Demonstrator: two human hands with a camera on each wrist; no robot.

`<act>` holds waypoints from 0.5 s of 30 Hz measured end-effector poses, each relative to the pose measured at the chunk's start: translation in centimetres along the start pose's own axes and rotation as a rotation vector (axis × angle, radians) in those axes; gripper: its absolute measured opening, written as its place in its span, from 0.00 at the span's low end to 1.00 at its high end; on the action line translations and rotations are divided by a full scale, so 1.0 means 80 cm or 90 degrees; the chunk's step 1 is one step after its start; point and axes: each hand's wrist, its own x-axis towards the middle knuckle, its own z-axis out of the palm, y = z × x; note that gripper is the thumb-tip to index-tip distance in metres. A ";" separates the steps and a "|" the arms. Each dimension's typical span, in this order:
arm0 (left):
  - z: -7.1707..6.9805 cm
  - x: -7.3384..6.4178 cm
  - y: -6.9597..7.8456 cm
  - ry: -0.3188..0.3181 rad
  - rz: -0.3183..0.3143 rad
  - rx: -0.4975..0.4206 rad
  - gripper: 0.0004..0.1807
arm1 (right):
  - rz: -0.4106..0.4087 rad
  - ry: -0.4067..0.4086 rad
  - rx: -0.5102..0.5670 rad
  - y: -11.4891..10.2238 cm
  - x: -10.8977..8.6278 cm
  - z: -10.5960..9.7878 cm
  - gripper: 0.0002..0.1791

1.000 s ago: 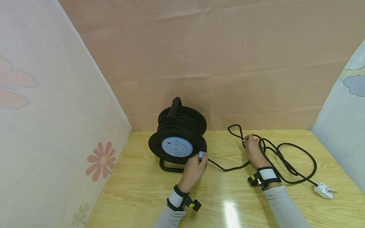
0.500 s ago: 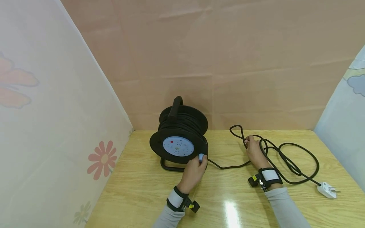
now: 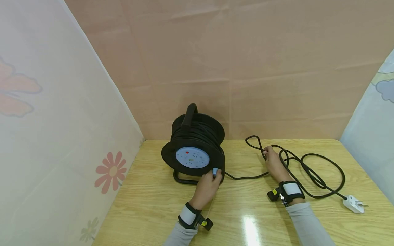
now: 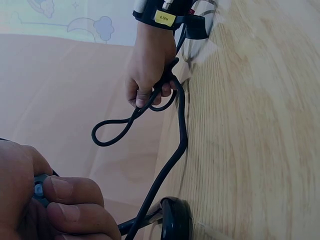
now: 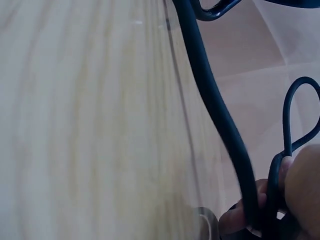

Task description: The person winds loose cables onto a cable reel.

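Note:
A black cable reel stands on the table, its round pale-blue socket panel with a red button facing me. My left hand grips the small blue crank knob at the reel's lower right rim; in the left wrist view its curled fingers hide most of the knob. To the right, my right hand pinches the black cable between thumb and fingers, with a small loop sticking out beyond them. From that hand the cable runs low across to the reel.
Loose cable coils lie right of my right hand and end in a white three-pin plug. The reel has a black carrying handle and a tube foot. A brown backdrop rises behind the table.
The reel's face has turned slightly clockwise, its red button moving up and right. My left hand and the knob have shifted a little down and left. The right hand stays nearly still.

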 end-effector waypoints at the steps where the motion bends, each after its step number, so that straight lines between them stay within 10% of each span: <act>1: 0.000 0.000 -0.001 -0.002 0.001 -0.001 0.26 | -0.003 0.000 0.001 0.000 0.000 0.000 0.14; 15: 0.000 -0.001 -0.003 -0.004 -0.010 0.003 0.27 | -0.027 -0.006 0.042 -0.001 -0.006 0.005 0.19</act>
